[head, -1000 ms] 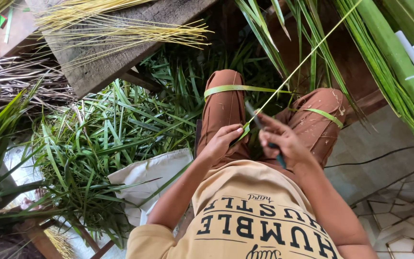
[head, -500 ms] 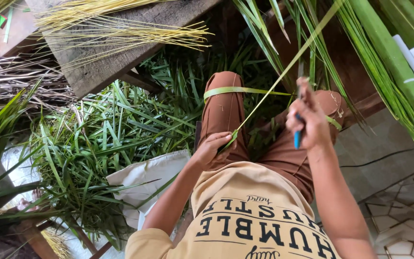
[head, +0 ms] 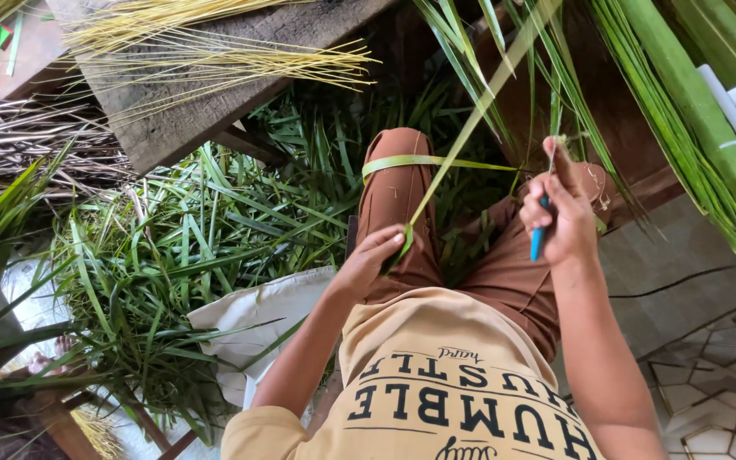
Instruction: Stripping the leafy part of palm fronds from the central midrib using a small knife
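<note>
At centre frame, seen from above, a seated person in brown trousers and a tan shirt works a long green leaf strip (head: 470, 128). Left hand (head: 372, 262), just left of centre, has its fingers pinched together on the lower end of the strip, resting against the left thigh. From that grip the strip runs taut and diagonally upward to the right, leaving the frame at the top edge. Right hand (head: 562, 213), right of centre and raised higher than the left, is closed in a fist around a blue-handled tool (head: 538, 240); only the blue handle shows below the fingers, and the working end cannot be made out. The thumb of this hand points upward, close beside the strip; whether it touches cannot be told. A second green strip (head: 423, 162) lies across the left knee, roughly level. Lower left of the frame holds a heap of loose green leaves (head: 181, 255) on the ground, with a pale cloth (head: 257, 319) beside it, touching the person's left arm. Upper left shows a wooden bench (head: 181, 119) bearing a bundle of yellow ribs (head: 215, 51). Upper right carries hanging green fronds (head: 692, 111). Lower right corner shows patterned floor tile (head: 726, 375).
</note>
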